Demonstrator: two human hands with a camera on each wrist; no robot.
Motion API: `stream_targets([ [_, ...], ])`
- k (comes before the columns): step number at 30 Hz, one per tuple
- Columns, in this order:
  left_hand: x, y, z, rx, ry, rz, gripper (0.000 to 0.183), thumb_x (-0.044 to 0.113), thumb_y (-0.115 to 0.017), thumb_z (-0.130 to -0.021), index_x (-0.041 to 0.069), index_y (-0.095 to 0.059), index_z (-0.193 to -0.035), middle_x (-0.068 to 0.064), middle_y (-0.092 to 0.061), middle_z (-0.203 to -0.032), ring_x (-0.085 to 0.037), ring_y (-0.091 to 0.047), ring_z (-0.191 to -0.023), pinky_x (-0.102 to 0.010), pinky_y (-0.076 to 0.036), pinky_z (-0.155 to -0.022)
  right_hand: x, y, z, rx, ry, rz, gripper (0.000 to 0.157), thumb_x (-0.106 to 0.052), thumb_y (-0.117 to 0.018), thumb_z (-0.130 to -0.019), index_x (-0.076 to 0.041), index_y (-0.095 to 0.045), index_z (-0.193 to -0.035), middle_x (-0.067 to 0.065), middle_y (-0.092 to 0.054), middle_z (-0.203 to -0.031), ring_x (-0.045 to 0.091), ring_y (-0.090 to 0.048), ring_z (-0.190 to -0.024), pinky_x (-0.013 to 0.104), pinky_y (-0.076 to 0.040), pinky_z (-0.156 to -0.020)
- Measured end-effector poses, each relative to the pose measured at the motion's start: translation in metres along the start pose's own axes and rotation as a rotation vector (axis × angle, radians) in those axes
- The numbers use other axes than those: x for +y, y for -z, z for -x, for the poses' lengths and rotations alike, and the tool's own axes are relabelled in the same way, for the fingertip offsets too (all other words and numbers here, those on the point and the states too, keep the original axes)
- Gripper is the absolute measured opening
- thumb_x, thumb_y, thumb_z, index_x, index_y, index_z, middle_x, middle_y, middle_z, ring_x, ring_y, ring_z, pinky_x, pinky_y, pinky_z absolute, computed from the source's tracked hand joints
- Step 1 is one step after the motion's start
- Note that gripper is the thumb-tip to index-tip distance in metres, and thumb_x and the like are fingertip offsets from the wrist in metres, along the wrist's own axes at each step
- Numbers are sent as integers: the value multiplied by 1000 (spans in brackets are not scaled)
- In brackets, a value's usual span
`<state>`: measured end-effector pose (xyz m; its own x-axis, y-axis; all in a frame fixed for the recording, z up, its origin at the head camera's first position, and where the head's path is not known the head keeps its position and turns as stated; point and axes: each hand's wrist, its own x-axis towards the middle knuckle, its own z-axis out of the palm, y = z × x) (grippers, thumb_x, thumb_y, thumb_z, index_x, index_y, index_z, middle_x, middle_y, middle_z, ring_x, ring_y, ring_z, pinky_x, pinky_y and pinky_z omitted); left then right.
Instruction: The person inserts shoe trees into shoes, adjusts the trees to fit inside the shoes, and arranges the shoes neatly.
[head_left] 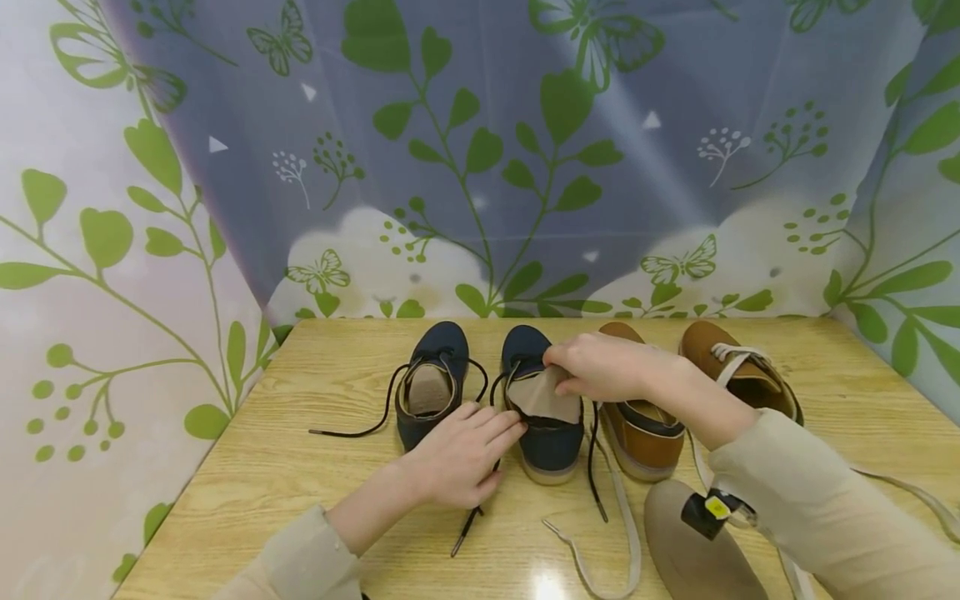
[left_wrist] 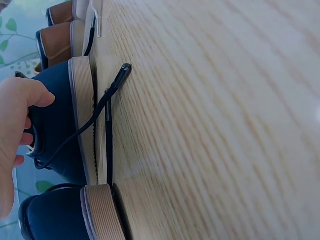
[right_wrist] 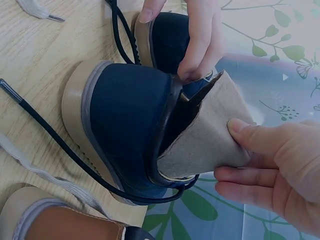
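Observation:
Between thumb and fingers, my right hand pinches a beige insole that is partly inside a navy shoe. In the right wrist view the insole stands up out of the opening, bent. My left hand touches the collar of this same shoe with its fingertips, the thumb held apart below. The second navy shoe is on the left, with a beige insole visible in its opening. Black laces hang loose from both shoes.
Two brown shoes stand to the right, their pale laces trailing over the wooden table. A loose beige insole lies near the front, partly under the right sleeve. A patterned cloth hangs behind the table.

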<state>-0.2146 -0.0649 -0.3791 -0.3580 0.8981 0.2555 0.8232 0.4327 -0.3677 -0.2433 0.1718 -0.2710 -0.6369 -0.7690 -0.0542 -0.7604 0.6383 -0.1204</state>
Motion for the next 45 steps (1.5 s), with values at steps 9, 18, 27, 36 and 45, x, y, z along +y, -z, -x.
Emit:
stream_targets([
  [9,1,-3,2,39,-5,1,59,36,-59,-82,8,-50,-133,-5,-50,-131,-19,-48,-112,-35,-36,-88,-3,-6,-6,-15,-58,49,19,-17,-64,-88,-6,-60,-103,3,-60,-89,10,-56,-69,25,-44,-60],
  [18,1,-4,3,74,-9,1,58,35,-59,-81,7,-51,-132,-6,-51,-130,-19,-48,-113,-35,-36,-89,-2,-15,-8,21,-57,104,15,-17,-65,-87,-6,-58,-94,0,-54,-80,11,-53,-65,24,-42,-57],
  [27,1,-4,4,61,-3,-9,58,36,-57,-82,8,-50,-132,-5,-50,-130,-19,-48,-113,-34,-36,-88,-3,-19,-11,32,-73,139,14,-18,-65,-87,-8,-56,-89,-1,-51,-76,11,-50,-64,25,-41,-56],
  [36,2,-3,4,54,-1,2,58,35,-58,-81,8,-50,-133,-5,-50,-130,-18,-47,-114,-34,-35,-89,-6,-21,-15,19,-82,181,12,-16,-65,-87,-7,-56,-87,1,-51,-75,14,-52,-65,26,-42,-57],
  [45,2,-1,4,53,3,7,59,35,-58,-81,8,-49,-133,-5,-50,-131,-18,-47,-113,-34,-36,-88,-8,-31,-15,29,-67,288,16,-15,-67,-85,-3,-59,-92,8,-57,-81,20,-58,-74,26,-47,-61],
])
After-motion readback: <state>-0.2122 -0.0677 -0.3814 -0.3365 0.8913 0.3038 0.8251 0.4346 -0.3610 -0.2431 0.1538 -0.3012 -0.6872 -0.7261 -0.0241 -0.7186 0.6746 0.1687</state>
